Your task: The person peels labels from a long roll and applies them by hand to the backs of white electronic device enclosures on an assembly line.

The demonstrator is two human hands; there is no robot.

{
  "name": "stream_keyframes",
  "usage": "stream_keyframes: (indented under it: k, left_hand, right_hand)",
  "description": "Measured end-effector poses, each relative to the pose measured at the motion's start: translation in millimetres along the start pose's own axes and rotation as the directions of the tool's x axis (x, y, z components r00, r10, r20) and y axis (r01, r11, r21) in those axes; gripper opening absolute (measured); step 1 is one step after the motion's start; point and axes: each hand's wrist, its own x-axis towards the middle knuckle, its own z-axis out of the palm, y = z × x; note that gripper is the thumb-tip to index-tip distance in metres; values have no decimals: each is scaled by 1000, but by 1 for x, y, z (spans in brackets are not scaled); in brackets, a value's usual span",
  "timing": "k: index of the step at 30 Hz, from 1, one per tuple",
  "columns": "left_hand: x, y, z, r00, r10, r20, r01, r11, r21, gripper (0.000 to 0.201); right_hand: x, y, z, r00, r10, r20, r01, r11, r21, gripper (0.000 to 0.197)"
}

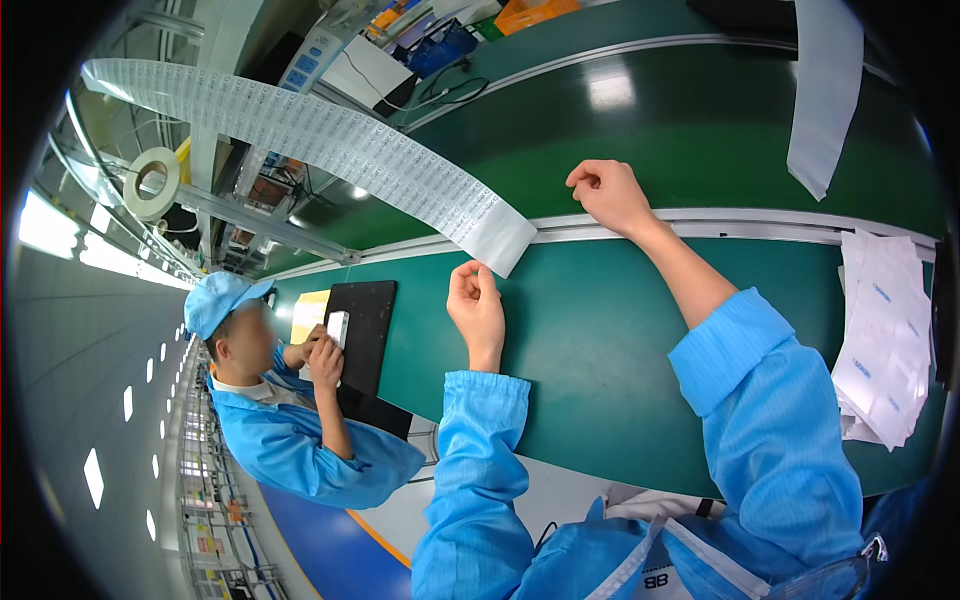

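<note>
A long pale strip of printed labels [350, 140] arches in from the upper left, and its blank end reaches the middle of the bench. At the lower edge of that end, my left hand [476, 312] is closed in a pinch, thumb and forefinger on the strip. My right hand [608, 196] is over the metal rail, to the right of the strip's end and apart from it. Its fingers are curled, thumb against forefinger; whether something small is between them I cannot make out.
Below my hands spreads the green bench top [600, 370], with a metal rail [700, 222] along its far side and a dark green belt [480, 190] beyond. Printed white sheets [882, 340] lie at right; another pale strip [826, 100] hangs above. Leftward, a co-worker [290, 400] handles a small white object.
</note>
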Motion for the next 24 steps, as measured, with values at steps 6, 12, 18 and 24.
stream_keyframes:
  k: [6, 12, 18, 24]
  left_hand:
    - [13, 15, -15, 998, 60, 11, -61, 997, 55, 8]
    - [11, 11, -16, 999, 22, 29, -25, 996, 82, 9]
    - [7, 9, -13, 1000, 9, 30, -11, 998, 69, 9]
    - [4, 10, -8, 1000, 25, 15, -26, 997, 69, 9]
  right_hand:
    - [2, -12, 15, 999, -21, -29, 22, 999, 48, 22]
    - [1, -10, 14, 999, -18, -34, 19, 999, 36, 22]
    - [1, -11, 9, 1000, 12, -10, -12, 1000, 28, 23]
    - [1, -9, 4, 1000, 10, -17, -10, 1000, -6, 22]
